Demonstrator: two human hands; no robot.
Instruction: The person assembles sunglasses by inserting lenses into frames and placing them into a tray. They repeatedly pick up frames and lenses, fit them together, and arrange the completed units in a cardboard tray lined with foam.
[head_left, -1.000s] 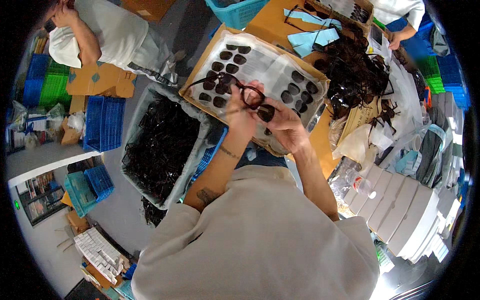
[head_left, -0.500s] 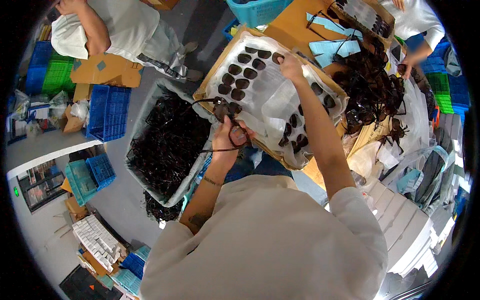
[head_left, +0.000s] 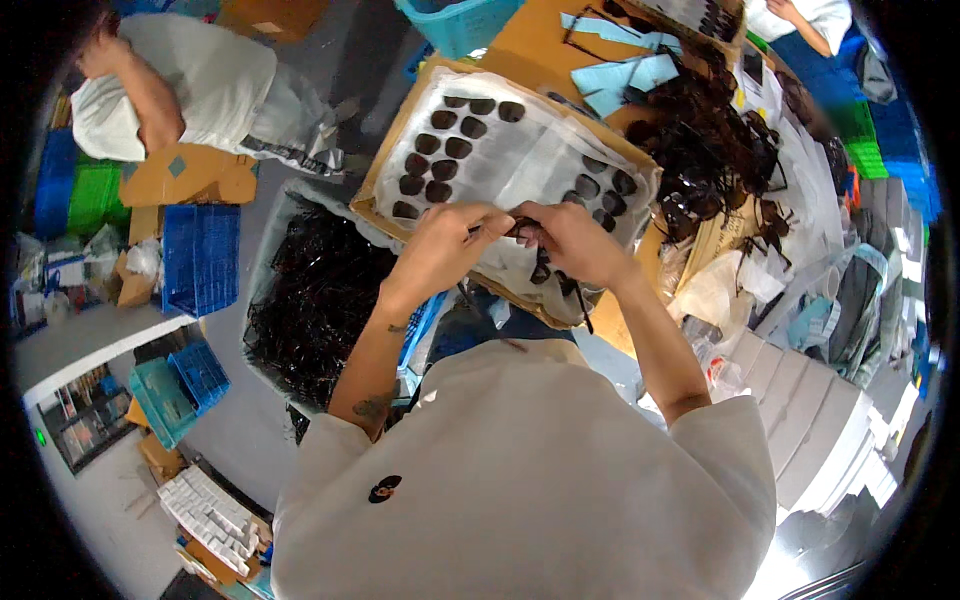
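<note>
Both my hands meet over a shallow cardboard box (head_left: 392,125) lined with white sheet. My left hand (head_left: 447,245) is closed on one side of a dark pair of sunglasses (head_left: 524,231); my right hand (head_left: 578,243) pinches its other side. Fingers cover most of the frame, and a dark temple arm (head_left: 585,308) hangs below my right hand. Inside the box, dark lenses (head_left: 458,148) lie in rows on the left, and more lenses (head_left: 587,186) lie on the right. Whether a loose lens is between my fingers is hidden.
A lined crate (head_left: 262,345) full of dark frames stands at my left. Right of the box lies a heap of dark glasses (head_left: 700,170) beside light-blue strips (head_left: 625,82). A person (head_left: 205,85) stands at far left; another person's arm (head_left: 800,25) shows at far right.
My right hand has come back from the far row of lenses to meet my left hand at the sunglasses. The far-right person's hand has drawn away from the heap. The view has shifted slightly.
</note>
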